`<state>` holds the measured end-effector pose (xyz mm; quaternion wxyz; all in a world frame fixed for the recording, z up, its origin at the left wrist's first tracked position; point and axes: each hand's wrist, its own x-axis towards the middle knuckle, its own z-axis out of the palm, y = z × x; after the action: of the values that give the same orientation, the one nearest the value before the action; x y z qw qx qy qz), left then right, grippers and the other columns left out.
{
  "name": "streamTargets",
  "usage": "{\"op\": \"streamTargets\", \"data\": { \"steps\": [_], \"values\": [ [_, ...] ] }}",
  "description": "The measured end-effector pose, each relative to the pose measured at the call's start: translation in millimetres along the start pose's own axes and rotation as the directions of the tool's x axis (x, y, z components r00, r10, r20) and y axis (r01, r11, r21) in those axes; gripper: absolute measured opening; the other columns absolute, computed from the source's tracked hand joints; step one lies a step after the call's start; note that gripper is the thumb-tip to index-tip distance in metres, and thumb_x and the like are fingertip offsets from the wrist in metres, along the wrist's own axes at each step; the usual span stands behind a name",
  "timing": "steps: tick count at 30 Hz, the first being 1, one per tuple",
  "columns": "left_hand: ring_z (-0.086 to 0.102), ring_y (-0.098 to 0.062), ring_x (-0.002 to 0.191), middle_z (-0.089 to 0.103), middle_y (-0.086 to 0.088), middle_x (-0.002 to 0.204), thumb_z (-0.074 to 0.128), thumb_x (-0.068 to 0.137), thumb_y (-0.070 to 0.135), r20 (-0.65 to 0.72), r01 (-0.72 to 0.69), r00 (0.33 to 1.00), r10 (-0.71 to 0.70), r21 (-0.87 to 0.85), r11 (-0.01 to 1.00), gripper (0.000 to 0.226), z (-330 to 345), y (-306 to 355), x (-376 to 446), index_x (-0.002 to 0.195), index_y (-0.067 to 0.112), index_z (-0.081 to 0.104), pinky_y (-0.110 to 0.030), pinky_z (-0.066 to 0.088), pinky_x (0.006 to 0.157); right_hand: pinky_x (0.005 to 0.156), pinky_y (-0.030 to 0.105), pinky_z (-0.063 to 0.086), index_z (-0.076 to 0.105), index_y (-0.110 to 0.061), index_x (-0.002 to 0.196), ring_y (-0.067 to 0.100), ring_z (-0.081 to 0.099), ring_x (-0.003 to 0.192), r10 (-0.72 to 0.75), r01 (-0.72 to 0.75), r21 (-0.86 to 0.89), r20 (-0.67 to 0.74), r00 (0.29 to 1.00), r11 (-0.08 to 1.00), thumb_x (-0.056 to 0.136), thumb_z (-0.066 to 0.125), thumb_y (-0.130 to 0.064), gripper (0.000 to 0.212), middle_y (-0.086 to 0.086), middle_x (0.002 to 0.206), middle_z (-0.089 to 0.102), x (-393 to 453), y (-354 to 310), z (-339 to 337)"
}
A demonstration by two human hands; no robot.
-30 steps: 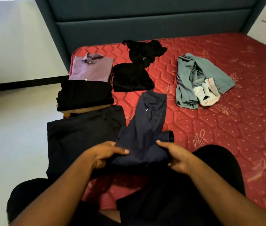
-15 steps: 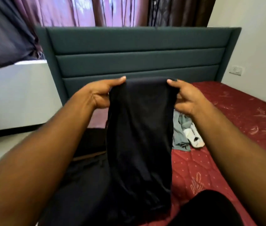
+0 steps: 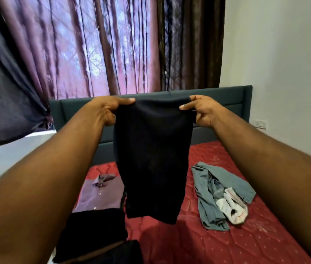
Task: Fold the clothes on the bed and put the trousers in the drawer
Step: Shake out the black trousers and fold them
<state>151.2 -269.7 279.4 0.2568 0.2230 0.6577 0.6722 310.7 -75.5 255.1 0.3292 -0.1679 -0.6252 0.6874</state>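
Dark garment [image 3: 151, 159] hangs — left hand [image 3: 108, 109], right hand [image 3: 201, 110] pinching corners.

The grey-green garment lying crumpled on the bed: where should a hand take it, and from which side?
Judging by its pose, grip the grey-green garment at its far top edge, coming from above: that end lies flatter, while the near end is bunched around white cloth.
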Motion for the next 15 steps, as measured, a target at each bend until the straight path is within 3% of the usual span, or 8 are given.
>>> {"op": "streamTargets", "data": {
  "steps": [2,4,6,8,10,12,15],
  "values": [
    [0.073,-0.019,0.068,0.075,-0.01,0.082,0.071,0.084,0.012,-0.011,-0.007,1.0,0.007,-0.019,1.0,0.012,1,-2,-1,0.077,0.003,0.073,-0.035,0.059,0.081,0.053,0.029,0.058,0.058,-0.016,0.081,0.019,0.064,0.06,0.008,-0.009,-0.003,-0.023,1.0,1.0,0.074,0.066,0.017,0.034,0.01,0.077,0.064,-1,2,-1],
    [0.073,-0.02,0.065,0.074,-0.011,0.077,0.071,0.084,0.012,0.006,-0.011,1.0,0.012,-0.1,0.995,0.017,2,-6,-5,0.071,0.002,0.074,-0.035,0.061,0.071,0.044,0.022,0.045,0.053,-0.02,0.081,0.013,0.051,0.051,0.04,-0.041,-0.017,-0.054,0.998,0.999,0.077,0.066,0.011,0.034,0.004,0.071,0.057,-5,0,-4],
    [0.071,-0.019,0.059,0.072,-0.01,0.069,0.07,0.086,0.015,0.029,-0.012,0.999,0.017,-0.175,0.985,0.022,4,-6,-11,0.068,0.002,0.072,-0.033,0.061,0.058,0.052,0.026,0.047,0.053,-0.017,0.077,0.015,0.049,0.056,0.1,-0.099,0.02,-0.076,0.992,0.995,0.083,0.061,0.001,0.021,0.004,0.071,0.055,-6,-8,-10],
    [0.068,-0.018,0.054,0.068,-0.007,0.06,0.07,0.087,0.02,0.029,-0.011,0.999,0.019,-0.249,0.968,0.024,9,-4,-15,0.07,0.004,0.067,-0.031,0.061,0.058,0.058,0.03,0.05,0.054,-0.012,0.075,0.018,0.053,0.061,0.147,-0.136,0.122,-0.086,0.985,0.983,0.089,0.054,-0.007,0.015,0.005,0.072,0.054,-12,-12,-13],
    [0.065,-0.016,0.05,0.065,-0.006,0.059,0.068,0.089,0.017,-0.003,-0.035,0.999,0.036,-0.28,0.96,0.019,18,3,-15,0.074,0.006,0.063,-0.028,0.059,0.053,0.054,0.029,0.051,0.057,-0.015,0.078,0.018,0.055,0.064,0.09,-0.062,0.18,-0.151,0.984,0.982,0.091,0.053,-0.005,0.017,0.006,0.075,0.055,-9,-18,-12],
    [0.064,-0.015,0.047,0.066,-0.006,0.061,0.067,0.089,0.009,-0.049,-0.112,0.993,0.103,-0.233,0.966,0.015,27,6,-17,0.076,0.008,0.061,-0.026,0.054,0.044,0.056,0.029,0.05,0.061,-0.018,0.083,0.017,0.055,0.071,0.004,0.022,0.116,-0.222,0.975,0.993,0.091,0.055,-0.001,0.02,0.006,0.081,0.058,-12,-18,-11],
    [0.063,-0.016,0.057,0.065,-0.005,0.077,0.074,0.079,-0.004,-0.211,-0.33,0.933,0.293,-0.166,0.929,0.033,28,4,-12,0.085,0.02,0.052,-0.032,0.054,0.053,0.065,0.031,0.053,0.063,-0.016,0.085,0.017,0.059,0.078,-0.121,0.122,-0.014,-0.277,0.953,0.992,0.089,0.059,0.002,0.019,0.004,0.084,0.063,-12,-19,-17]
  ]
}}
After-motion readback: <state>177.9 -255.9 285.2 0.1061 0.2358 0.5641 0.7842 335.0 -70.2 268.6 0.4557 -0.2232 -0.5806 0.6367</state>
